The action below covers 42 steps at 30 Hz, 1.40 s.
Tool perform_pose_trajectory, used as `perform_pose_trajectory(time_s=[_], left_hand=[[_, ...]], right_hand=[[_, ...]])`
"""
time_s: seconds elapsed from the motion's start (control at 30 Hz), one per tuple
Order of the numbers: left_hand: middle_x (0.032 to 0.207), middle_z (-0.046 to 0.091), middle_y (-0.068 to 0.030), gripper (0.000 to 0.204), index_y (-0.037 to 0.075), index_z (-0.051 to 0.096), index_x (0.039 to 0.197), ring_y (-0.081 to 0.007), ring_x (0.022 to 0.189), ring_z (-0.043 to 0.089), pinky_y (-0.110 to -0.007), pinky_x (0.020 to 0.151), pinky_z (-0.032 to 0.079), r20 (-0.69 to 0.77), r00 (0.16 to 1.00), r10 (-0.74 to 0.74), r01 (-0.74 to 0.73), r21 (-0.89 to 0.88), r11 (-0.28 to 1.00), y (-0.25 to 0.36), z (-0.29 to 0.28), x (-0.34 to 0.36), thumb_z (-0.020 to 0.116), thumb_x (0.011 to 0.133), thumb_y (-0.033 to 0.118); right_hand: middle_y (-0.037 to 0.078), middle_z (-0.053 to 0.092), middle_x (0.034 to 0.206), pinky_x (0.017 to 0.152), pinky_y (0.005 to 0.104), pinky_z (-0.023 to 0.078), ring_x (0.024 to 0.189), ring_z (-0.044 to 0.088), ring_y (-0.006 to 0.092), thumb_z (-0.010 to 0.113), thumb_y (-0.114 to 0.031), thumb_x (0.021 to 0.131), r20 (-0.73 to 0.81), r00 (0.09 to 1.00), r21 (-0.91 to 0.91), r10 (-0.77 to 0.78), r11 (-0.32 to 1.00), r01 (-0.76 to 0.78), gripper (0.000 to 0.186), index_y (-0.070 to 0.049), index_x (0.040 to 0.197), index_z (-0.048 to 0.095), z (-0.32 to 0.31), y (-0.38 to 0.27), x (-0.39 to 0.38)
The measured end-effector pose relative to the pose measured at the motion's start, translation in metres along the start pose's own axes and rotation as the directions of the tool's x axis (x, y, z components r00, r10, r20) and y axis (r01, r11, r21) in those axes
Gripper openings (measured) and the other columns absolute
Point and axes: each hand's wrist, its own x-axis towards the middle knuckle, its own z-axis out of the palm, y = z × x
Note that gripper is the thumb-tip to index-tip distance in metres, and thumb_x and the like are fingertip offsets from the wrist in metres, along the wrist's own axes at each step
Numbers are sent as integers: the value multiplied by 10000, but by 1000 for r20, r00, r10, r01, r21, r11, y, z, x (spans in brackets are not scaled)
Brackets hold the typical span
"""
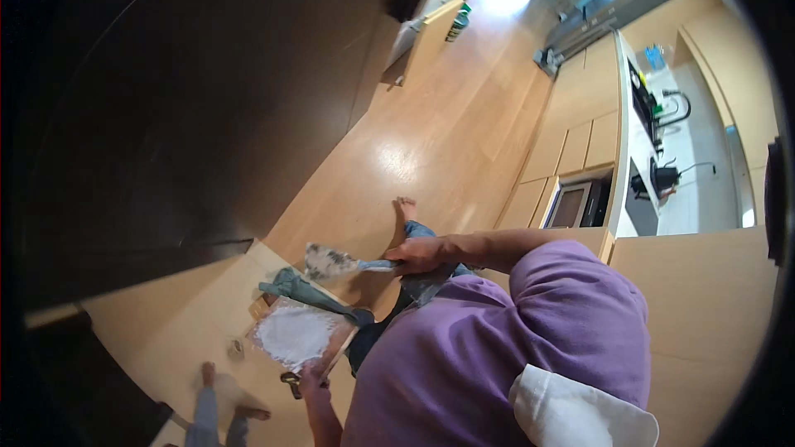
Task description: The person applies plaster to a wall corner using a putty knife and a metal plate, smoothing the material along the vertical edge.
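My right hand [421, 254] is closed round the pale bluish handle of a flat, flared tool [330, 262]. Its head is white with dark mottling and points away to the left; I cannot make out its exact kind. Below it lies a wooden board or tray [341, 346] with a heap of white, powdery-looking material [294, 336] on it. A grey-green cloth [310, 291] runs along the board's far side. My left hand [312, 382] is curled at the near corner, beside a small dark item with a yellowish part [291, 384]. What its fingers grip is partly hidden.
Another person's legs in grey trousers [205, 418] show at lower left. A large dark panel [182, 108] fills the upper left. On the right runs a counter with a black tap [681, 108], above an oven [571, 205]. A wooden door [432, 43] stands ajar beyond the floor [397, 157].
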Motion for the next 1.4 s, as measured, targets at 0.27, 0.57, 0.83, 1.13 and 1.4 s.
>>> perform_pose_trajectory(time_s=[0.27, 0.57, 0.83, 1.13, 1.4], left_hand=[[1084, 648, -82, 359, 78, 601, 1147, -214, 867, 589, -347, 587, 460, -603, 796, 59, 231, 393, 890, 19, 247, -62, 599, 986, 399], [915, 567, -63, 425, 38, 561, 1240, -166, 718, 534, -261, 606, 465, 507, 763, 401, -642, 669, 374, 40, 512, -153, 548, 1033, 409], [1051, 686, -16, 412, 104, 620, 1232, -121, 782, 619, -255, 507, 379, 330, 941, 76, -254, 536, 805, 22, 891, -128, 641, 991, 438], [793, 640, -13, 349, 56, 654, 1036, -115, 587, 557, -269, 434, 387, 568, 821, -55, -436, 687, 581, -7, 1222, -110, 678, 975, 398], [711, 600, 7, 325, 101, 664, 903, -111, 549, 537, -274, 456, 377, 547, 825, -142, -442, 781, 441, -18, 1478, -144, 675, 973, 418]], right_hand=[[269, 678, 954, 829, 532, 499, 949, 649, 471, 605, -422, 990, -501, 850, 304, 165, 953, -6, 424, -50, 1191, 583, 9, 246, -178], [192, 715, 1002, 850, 405, 530, 911, 682, 267, 631, -329, 975, -549, 589, 785, 593, 607, 121, 423, -21, 1265, 610, -37, 435, -322], [34, 617, 827, 708, 329, 501, 770, 580, 136, 638, -300, 998, -539, 377, 842, 753, 485, 235, 433, -13, 1318, 592, -129, 529, -415], [75, 671, 959, 791, 333, 518, 861, 614, 149, 639, -280, 997, -361, 206, 928, 910, 327, 182, 349, -29, 1237, 608, -215, 638, -515], [56, 669, 963, 805, 322, 506, 854, 600, 141, 642, -295, 1002, -331, 238, 932, 913, 276, 236, 343, -39, 1230, 620, -357, 767, -601]])
